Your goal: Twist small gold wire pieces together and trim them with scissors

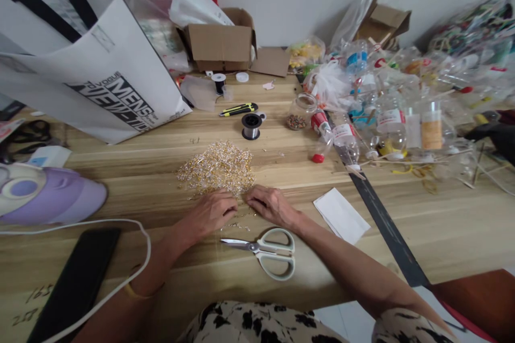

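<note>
A loose heap of small gold and clear beads [217,166] lies on the wooden table in front of me. At its near edge is my left hand [215,209], fingers bent and pressed together, pointing right. My right hand [270,203] faces it from the other side of a narrow gap, its fingers curled in. Whatever either hand pinches is too small or hidden to name. Just below the hands lies a short strand of beads [237,226]. Nearer to me rest scissors [257,247] with pale handles, their blades pointing left.
Behind the heap are a wire spool [251,127] and a yellow-black utility knife [238,110]. A white paper bag [120,75], purple device [60,195] and black phone [76,284] stand left. Plastic bottles [390,123], a bead jar [300,112] and folded paper [341,215] lie right.
</note>
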Available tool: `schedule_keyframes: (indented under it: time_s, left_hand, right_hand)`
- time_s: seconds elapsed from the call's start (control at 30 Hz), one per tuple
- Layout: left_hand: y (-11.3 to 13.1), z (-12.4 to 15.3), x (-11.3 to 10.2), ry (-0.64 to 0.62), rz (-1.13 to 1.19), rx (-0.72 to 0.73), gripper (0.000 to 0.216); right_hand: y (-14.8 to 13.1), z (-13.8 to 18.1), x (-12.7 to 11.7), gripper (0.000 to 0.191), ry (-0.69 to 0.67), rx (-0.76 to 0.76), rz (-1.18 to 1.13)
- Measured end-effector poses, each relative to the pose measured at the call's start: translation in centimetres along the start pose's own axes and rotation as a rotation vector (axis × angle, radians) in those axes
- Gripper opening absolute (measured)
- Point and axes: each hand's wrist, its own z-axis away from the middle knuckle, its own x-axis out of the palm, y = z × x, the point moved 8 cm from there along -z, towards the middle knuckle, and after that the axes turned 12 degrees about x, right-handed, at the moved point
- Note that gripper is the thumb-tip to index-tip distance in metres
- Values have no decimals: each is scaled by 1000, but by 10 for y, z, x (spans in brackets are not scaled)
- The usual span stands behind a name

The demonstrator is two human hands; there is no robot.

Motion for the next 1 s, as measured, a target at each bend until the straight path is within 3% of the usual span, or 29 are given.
schedule_keyframes:
  time_s: [0.37,0.6,0.77,0.9,1.0]
  left_hand:
    - [15,-6,14,42,0,69,22]
    - [12,-7,14,79,47,59,19]
    - [-9,-6,1,278,406,-92,10]
    - [-28,-3,4,358,712,-304,15]
    - [-36,-2,6,422,812,-374,16]
  right_hand:
    - [0,-1,-1,14,5,8,-21]
    - [0,0,-2,15,6,21,-40]
    - [0,0,-3,13,1,16,-59]
    - [-2,0,-5,13,2,13,-75]
    - [-3,0,-7,12,9,23,-96]
